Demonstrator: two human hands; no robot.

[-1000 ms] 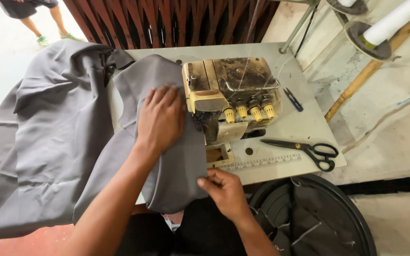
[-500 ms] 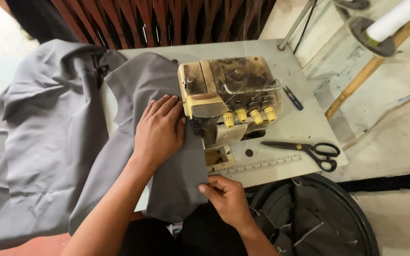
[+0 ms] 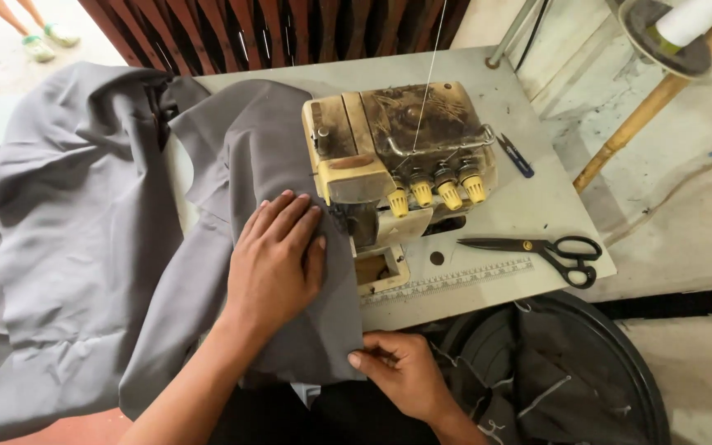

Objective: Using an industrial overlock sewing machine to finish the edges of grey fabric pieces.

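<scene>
- Here the grey fabric covers the bench's left half and spills over its left and near edges, slack enough to feed.
- The worn overlock machine sits at the bench's middle, the fabric's edge drawn up to its foot.
- The left hand lies spread flat on the fabric, holding it smooth.
- The right hand pinches the fabric's edge at the near edge, keeping it taut.
- Black scissors rest near the right edge, within reach.

L hand: flat, palm down, fingers spread, pointing up-right.
R hand: low, fingers curled, thumb pinching.
Forearms: both bare, L angled in from bottom-left.
</scene>
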